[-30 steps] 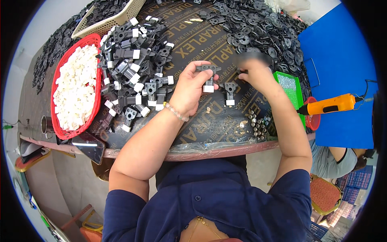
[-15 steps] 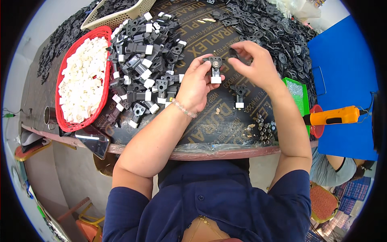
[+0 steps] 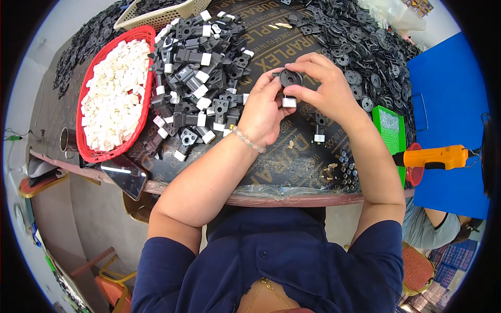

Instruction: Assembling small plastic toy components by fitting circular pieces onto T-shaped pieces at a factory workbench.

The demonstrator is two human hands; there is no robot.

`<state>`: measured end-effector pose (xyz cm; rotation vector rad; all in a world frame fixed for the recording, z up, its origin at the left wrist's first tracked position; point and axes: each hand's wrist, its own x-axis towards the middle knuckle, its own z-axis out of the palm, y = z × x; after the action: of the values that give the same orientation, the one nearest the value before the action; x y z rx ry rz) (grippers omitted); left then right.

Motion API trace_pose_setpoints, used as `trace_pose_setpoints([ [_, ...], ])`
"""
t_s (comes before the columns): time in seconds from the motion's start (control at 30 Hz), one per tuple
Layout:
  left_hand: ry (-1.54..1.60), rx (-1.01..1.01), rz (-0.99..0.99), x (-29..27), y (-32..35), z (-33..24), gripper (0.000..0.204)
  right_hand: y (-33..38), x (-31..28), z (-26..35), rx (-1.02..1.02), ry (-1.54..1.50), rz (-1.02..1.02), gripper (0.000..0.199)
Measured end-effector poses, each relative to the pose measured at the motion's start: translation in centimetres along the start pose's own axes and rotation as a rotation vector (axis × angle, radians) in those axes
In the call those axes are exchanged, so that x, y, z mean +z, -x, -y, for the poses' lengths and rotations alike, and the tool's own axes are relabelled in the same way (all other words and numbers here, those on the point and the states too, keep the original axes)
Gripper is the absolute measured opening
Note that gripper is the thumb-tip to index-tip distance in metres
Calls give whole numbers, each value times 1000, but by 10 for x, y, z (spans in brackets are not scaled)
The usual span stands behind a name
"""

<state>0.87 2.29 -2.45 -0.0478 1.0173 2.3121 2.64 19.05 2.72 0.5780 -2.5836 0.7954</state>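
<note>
Both hands meet over the middle of the dark round table. My left hand grips a black plastic part with a white end cap from below. My right hand pinches a round black disc against the top of that part. Left of my hands lies a heap of black parts with white caps. One finished part stands alone under my right wrist. A bead bracelet sits on my left wrist.
A red oval basket of white caps sits at the left. Black discs cover the far right. A green box, an orange power screwdriver, small metal pieces and a beige basket are around. Another person's arm shows at lower right.
The view has shifted so the table sits lower in it. My right hand picked up a black disc from the pile and brought it onto the part held in my left hand.
</note>
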Motion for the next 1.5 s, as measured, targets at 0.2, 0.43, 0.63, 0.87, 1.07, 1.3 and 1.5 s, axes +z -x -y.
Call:
trace_pose_setpoints([
  [0.2,12,5,26,-1,-1,-1,28,-3,-2,-10,-4,-38,76,45],
  [0.43,104,31,-68,8,4,3,59,-25,6,-72,260,-61,-20,43],
  [0.63,82,-21,-55,4,5,14,62,-36,36,-133,363,-25,30,50],
  [0.87,160,-66,-168,-9,-3,30,53,-80,81,-66,-213,256,223,43],
  [1.07,225,-36,-150,-14,-9,34,67,-76,78,-58,-151,472,325,31],
  [1.3,149,130,-28,-5,-3,28,60,1,5,-6,199,295,242,22],
  [1.5,80,86,58,15,13,19,34,117,-56,19,282,296,84,11],
])
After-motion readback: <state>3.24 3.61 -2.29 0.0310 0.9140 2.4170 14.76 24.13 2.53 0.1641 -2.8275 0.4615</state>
